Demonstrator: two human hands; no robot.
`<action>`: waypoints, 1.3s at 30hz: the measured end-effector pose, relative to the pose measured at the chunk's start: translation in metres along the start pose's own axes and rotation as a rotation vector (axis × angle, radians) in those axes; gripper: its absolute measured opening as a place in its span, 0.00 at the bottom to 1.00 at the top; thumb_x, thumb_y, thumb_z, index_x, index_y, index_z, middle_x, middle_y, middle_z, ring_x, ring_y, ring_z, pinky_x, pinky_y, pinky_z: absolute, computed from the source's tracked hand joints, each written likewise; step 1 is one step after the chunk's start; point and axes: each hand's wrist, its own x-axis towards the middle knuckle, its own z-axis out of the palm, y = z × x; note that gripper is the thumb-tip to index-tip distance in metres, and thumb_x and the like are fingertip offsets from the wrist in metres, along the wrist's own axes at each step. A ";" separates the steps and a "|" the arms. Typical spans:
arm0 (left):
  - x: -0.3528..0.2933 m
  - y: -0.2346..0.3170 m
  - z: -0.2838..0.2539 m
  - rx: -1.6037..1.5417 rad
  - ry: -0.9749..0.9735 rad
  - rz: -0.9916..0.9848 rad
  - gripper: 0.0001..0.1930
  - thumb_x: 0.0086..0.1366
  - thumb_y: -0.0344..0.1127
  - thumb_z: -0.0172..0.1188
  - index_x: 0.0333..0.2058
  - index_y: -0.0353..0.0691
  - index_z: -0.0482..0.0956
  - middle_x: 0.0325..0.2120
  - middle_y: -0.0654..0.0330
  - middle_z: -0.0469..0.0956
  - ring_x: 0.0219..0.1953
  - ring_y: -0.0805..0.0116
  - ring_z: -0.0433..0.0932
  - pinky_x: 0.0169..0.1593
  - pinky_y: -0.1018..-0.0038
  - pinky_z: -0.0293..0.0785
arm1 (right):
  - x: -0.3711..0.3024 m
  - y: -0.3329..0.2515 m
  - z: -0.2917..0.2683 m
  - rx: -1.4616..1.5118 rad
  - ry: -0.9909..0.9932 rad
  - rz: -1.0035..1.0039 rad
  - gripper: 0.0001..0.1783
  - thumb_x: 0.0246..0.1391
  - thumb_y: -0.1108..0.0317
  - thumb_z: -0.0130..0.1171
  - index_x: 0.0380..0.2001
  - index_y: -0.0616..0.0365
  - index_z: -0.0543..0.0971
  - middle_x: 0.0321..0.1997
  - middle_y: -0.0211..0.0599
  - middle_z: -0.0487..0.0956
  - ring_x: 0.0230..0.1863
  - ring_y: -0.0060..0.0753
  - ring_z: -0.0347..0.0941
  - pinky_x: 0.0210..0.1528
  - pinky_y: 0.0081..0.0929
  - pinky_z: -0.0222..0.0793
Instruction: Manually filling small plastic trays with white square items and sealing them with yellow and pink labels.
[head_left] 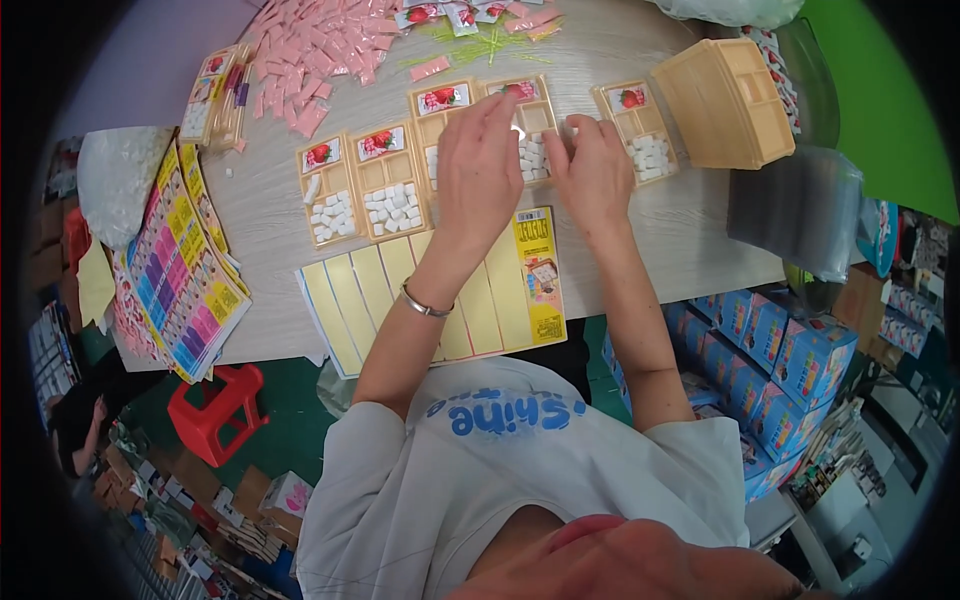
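My left hand (480,165) reaches over two tan compartment trays, fingers stretched out and close together. Its fingertips lie beside a strawberry-printed packet (519,91) at the far end of one tray (545,108); whether they touch it is hidden. At that tray's right edge is my right hand (592,172), its thumb apart from the slightly bent fingers and nothing visible between them. White pellet-like pieces (533,157) fill the tray's near compartment. More such trays stand left and right, among them a tray (392,185) with white pieces and a strawberry packet (381,143).
Pink sachets (310,60) are heaped at the far left, with green sticks (490,42) beside them. Stacked empty trays (715,105) and clear plastic covers (800,210) stand right. A yellow printed card sheet (480,300) lies nearest me. Printed cards (180,270) and a red stool (215,410) are left.
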 end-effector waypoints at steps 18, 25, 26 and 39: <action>0.010 0.056 0.079 0.409 -0.300 0.193 0.43 0.67 0.61 0.53 0.68 0.32 0.59 0.72 0.44 0.52 0.75 0.49 0.47 0.74 0.46 0.39 | 0.020 0.165 -0.294 0.384 0.071 0.300 0.15 0.60 0.65 0.67 0.46 0.62 0.83 0.31 0.18 0.77 0.31 0.08 0.68 0.32 0.12 0.64; 0.004 0.066 0.078 0.355 -0.253 0.297 0.44 0.66 0.62 0.55 0.69 0.33 0.59 0.71 0.44 0.54 0.75 0.48 0.48 0.73 0.43 0.40 | 0.027 0.199 -0.326 0.444 -0.078 0.409 0.11 0.58 0.65 0.69 0.39 0.61 0.84 0.28 0.18 0.77 0.25 0.07 0.67 0.25 0.11 0.61; 0.003 0.071 0.073 0.341 -0.245 0.314 0.44 0.65 0.61 0.57 0.69 0.33 0.59 0.71 0.44 0.54 0.75 0.48 0.48 0.72 0.41 0.40 | 0.025 0.203 -0.326 0.516 -0.073 0.408 0.10 0.58 0.66 0.69 0.39 0.60 0.84 0.27 0.19 0.77 0.24 0.07 0.68 0.24 0.10 0.61; -0.055 0.124 -0.011 -0.069 -0.329 0.332 0.40 0.65 0.53 0.62 0.68 0.36 0.60 0.65 0.47 0.63 0.69 0.50 0.60 0.72 0.45 0.46 | -0.010 0.199 -0.346 0.538 -0.079 0.438 0.11 0.58 0.64 0.70 0.38 0.60 0.84 0.27 0.19 0.78 0.23 0.07 0.69 0.24 0.08 0.63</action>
